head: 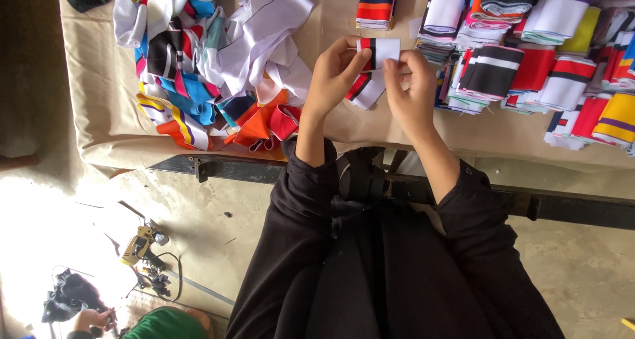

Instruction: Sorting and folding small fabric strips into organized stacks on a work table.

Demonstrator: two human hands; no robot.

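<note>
My left hand (334,74) and my right hand (411,87) are raised together over the table, both pinching one striped fabric band (378,52), white with black and red stripes. The band is folded between my fingers and its lower end (364,91) hangs down between my hands. Both arms wear black sleeves.
A loose heap of coloured fabric bands (211,61) lies at the left on the beige-covered table (106,114). Neat stacks of folded striped bands (529,68) fill the right. A dark metal bar (569,207) runs along the table's front. Another person's hand (89,319) and a tool (139,243) are on the floor.
</note>
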